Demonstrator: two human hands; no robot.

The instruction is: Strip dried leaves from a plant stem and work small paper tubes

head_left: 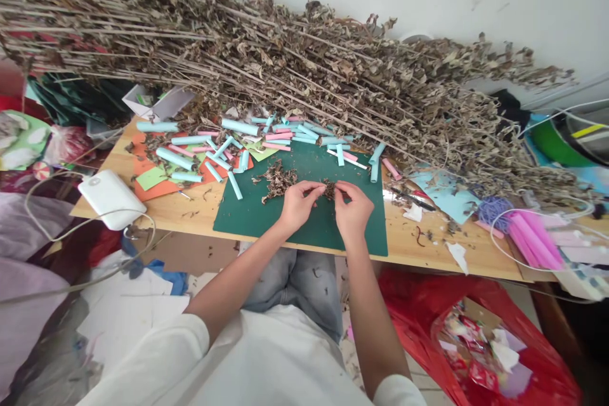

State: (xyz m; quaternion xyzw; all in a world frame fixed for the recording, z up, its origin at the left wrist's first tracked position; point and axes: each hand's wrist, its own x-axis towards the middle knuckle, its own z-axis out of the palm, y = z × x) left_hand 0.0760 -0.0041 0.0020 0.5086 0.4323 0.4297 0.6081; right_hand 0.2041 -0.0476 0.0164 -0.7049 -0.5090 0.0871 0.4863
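Observation:
Over the green cutting mat (352,228), my left hand (299,204) and my right hand (353,208) face each other, fingers pinched together. Between their fingertips is a small clump of dried leaves (328,189), which both hands grip. Just beyond my left hand lies a loose pile of crumbled dried leaves (276,179) on the mat. Rolled blue paper tubes (240,127) and pink paper tubes (280,136) are scattered along the mat's far edge and to its left. My fingers partly hide the clump.
Long bundles of dried leafy stalks (285,57) lie across the back. A white power bank (111,198) with a cable rests on the table's left end. To the right are a pen (413,198), purple yarn (495,212) and pink paper (533,238). A red trash bag (409,304) sits below.

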